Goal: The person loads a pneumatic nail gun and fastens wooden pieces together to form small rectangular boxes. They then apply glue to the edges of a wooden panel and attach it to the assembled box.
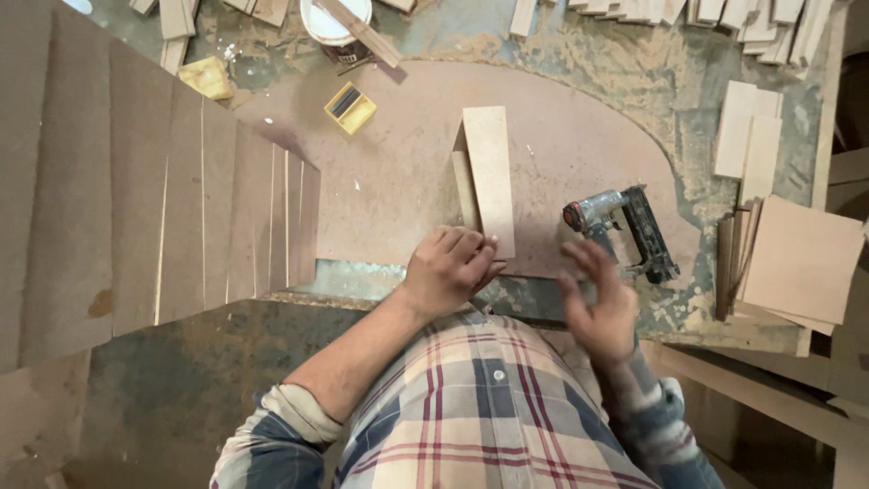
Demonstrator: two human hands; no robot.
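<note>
On the curved fibreboard sheet (pixel 389 172), the left hand (pixel 450 265) grips the near end of an upright board piece (pixel 490 177); the right hand (pixel 597 303), blurred, is open and empty, just beside the nail gun (pixel 625 226).

Yellow box (pixel 349 108), white bucket (pixel 333 20), leaning boards (pixel 145 199) – and stacked square panels (pixel 797 263) at the right

The tall, pale brown fibreboard box (pixel 489 177) looks matt and smooth. Beneath it, the large rounded brown fibreboard sheet (pixel 389 172) is matt and dusty. Right of the box, the grey metal nail gun (pixel 625 231) shows dull sheen and black plastic. Left of the box, the small yellow plastic tray (pixel 349 109) looks glossy.
</note>
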